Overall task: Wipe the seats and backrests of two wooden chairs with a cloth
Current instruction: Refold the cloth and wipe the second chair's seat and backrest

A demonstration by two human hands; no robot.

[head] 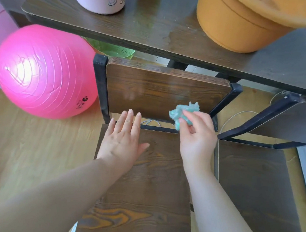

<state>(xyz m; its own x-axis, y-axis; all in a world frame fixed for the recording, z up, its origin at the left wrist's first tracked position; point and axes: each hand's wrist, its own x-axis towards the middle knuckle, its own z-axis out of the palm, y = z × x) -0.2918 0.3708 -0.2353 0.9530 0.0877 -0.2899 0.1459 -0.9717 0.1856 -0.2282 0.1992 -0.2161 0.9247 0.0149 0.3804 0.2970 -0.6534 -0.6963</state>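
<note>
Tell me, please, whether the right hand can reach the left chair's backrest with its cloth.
Probably yes: the right hand, gripping the cloth, hovers right before the backrest, and nothing stands between them.

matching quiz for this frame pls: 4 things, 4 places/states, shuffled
Column 1
1. cloth
2. ball
3. bucket
4. left hand

Column 2
A. on the table
B. open, fingers straight, over the seat
C. pinched in the right hand
D. on the floor, left of the seat

Pairs: 1-C, 2-D, 3-A, 4-B
</note>
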